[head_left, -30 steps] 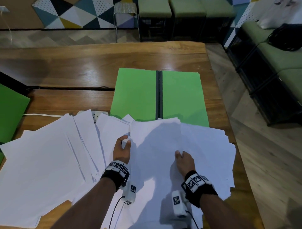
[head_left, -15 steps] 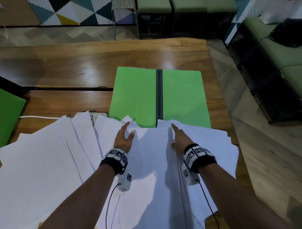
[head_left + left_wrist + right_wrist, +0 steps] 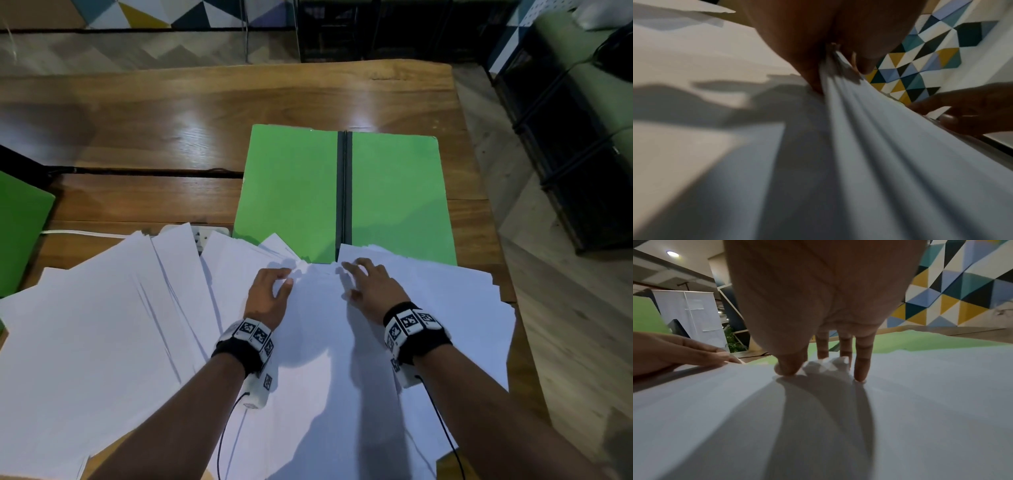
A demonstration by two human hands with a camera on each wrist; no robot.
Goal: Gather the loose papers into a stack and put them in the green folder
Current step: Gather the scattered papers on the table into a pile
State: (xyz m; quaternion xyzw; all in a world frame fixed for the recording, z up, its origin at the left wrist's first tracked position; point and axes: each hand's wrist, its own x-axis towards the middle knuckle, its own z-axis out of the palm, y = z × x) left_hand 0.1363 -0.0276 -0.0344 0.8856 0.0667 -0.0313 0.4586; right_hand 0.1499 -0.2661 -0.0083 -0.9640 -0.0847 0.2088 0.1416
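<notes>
The green folder [image 3: 291, 192] lies open and flat on the wooden table [image 3: 171, 113], its dark spine toward me. Loose white papers [image 3: 102, 325] fan across the near half of the table, and their far edges overlap the folder's near edge. My left hand [image 3: 282, 277] is at the far left edge of the middle pile. In the left wrist view, thumb and fingers of the left hand [image 3: 830, 53] pinch the edges of several sheets [image 3: 879, 146]. My right hand [image 3: 352, 277] lies on the same pile beside it. Its straight fingertips [image 3: 859, 376] press down on the top sheet [image 3: 920, 402].
A second green folder [image 3: 20, 233] sits at the table's left edge. A white power strip [image 3: 205, 233] with its cable pokes out from under the papers. The table's right edge [image 3: 479, 205] is close to the folder, with dark benches [image 3: 565, 137] beyond it.
Both hands have slid forward over the middle pile, from its near part to its far edge by the folder. The left hand's fingers now curl at the sheet edges.
</notes>
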